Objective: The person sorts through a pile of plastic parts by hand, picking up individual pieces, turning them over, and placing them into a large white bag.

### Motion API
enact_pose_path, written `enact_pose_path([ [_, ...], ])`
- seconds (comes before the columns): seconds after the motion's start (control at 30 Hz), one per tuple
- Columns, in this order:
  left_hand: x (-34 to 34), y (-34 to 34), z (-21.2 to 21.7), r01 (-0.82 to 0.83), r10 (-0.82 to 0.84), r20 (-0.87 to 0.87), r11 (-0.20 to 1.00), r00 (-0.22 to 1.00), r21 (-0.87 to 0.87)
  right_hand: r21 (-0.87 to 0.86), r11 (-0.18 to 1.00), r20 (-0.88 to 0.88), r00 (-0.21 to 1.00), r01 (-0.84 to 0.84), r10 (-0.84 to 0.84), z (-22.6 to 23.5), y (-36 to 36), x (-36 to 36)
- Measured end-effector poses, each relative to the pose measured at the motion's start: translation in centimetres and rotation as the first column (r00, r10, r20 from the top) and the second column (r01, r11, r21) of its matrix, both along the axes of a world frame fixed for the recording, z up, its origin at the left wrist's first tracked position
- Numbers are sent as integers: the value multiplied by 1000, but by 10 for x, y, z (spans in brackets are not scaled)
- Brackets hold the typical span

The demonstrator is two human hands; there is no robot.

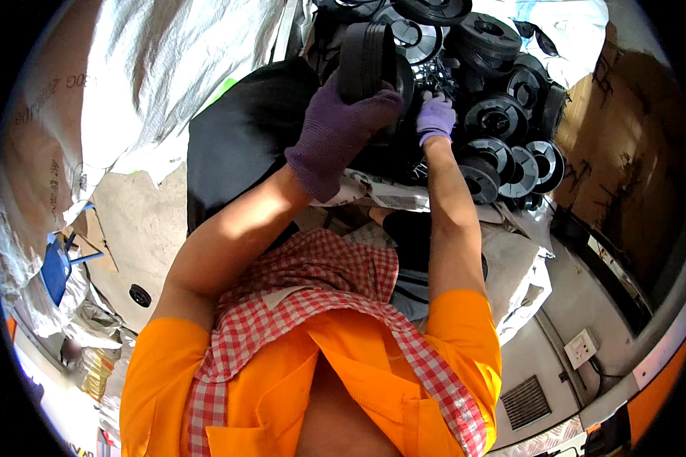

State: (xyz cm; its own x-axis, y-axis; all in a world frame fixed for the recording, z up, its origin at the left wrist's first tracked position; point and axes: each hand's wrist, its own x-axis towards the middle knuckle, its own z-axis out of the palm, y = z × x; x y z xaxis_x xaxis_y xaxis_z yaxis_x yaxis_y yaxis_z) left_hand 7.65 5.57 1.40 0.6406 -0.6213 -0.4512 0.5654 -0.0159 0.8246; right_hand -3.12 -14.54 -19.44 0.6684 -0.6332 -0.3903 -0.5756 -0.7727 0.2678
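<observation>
Both my hands wear purple knit gloves. My left hand (335, 133) is closed around a stack of black round plastic spools (366, 57), held on edge above a black sheet. My right hand (435, 118) reaches into the pile of black spools (503, 114) ahead of me, its fingers curled on something small and dark among them; what it grips is hidden. My forearms come up from an orange shirt with a red-and-white checked cloth over it.
A large white woven sack (168, 68) lies at the upper left, a black sheet (236, 145) beneath my left arm. Brown cardboard (625, 137) stands at the right. A lone black disc (139, 295) rests on the concrete floor at left. A wall socket (581, 347) sits lower right.
</observation>
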Motion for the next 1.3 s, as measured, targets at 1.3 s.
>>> enact_pose_path([
  [1.3,-43,66,-40,684,-725,30,634,688,-361,38,500,765,347,-865,543,221,143,-113],
])
